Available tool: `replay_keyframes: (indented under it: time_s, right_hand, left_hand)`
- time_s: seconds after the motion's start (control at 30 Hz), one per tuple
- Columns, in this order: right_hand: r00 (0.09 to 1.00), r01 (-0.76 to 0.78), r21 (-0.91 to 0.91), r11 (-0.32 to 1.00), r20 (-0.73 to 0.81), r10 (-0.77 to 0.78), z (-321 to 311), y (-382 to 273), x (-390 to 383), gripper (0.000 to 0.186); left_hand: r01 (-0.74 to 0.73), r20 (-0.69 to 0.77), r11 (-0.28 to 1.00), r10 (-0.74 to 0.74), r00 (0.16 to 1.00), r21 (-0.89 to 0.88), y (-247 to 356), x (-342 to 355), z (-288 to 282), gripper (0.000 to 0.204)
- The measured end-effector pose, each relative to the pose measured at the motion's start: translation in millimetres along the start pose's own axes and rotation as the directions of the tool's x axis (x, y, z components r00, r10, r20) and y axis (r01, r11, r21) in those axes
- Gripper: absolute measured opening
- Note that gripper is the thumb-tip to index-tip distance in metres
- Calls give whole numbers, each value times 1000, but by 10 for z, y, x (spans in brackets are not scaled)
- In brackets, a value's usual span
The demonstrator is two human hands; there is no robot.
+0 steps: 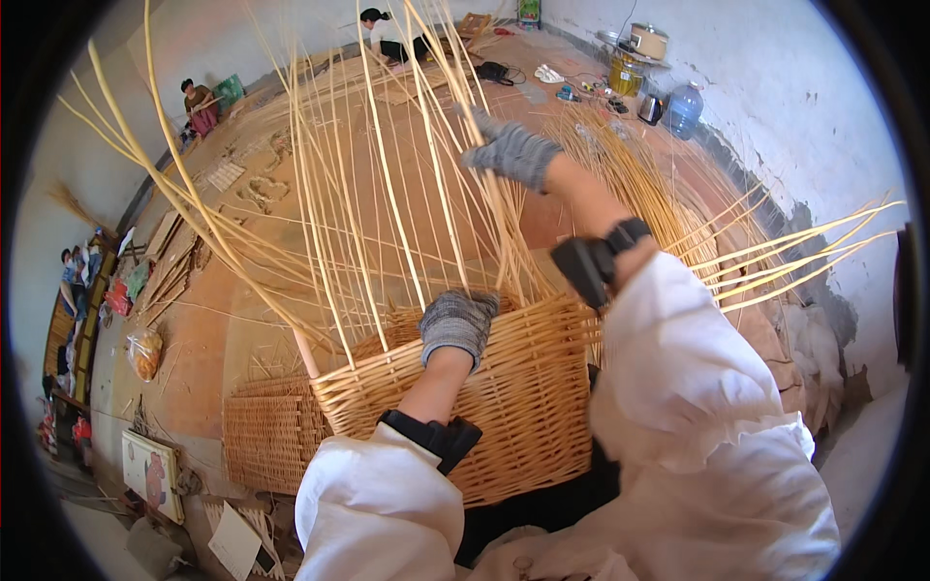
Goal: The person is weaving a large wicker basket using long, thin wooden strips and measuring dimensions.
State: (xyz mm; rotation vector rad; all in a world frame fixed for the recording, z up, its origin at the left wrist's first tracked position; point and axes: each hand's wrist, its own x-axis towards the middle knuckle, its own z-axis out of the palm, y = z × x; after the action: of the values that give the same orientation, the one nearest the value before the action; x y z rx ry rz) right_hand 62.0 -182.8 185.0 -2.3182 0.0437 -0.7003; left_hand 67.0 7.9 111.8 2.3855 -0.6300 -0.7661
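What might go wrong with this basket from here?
The tall rods might crack if the raised right hand bends them too sharply. The basket could shift if the left hand at its rim slips. The long rods leaning left might snag or whip back.

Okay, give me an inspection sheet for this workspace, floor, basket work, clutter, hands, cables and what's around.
Surface: brown floor, strewn with thin wicker pieces.
Job's things: wicker basket close to the person; pale upright rods rise above its rim.
Clutter: loose rod pile on the right; another woven piece beyond the basket's left side; clear bag on the left.
Hands: left gloved hand at the basket rim; right gloved hand raised by the rods, blurred; grips unclear.
Cables: thin dark cord on the far wall.
Surroundings: kettle and blue water jug near the wall; two people farther back.
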Motion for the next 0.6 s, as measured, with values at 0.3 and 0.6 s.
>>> replay_keyframes:
  time_s: [0.3, 0.6]
  right_hand:
    - [722, -690, -303, 657, -236, 650, -374, 734, -92, 55]
    - [505, -126, 750, 650, -515, 692, -391, -57, -1717, 13]
  left_hand:
    - [-60, 63, 986, 51, 997, 156, 112, 127, 41, 53]
    - [-177, 224, 965, 133, 965, 193, 78, 205, -28, 71]
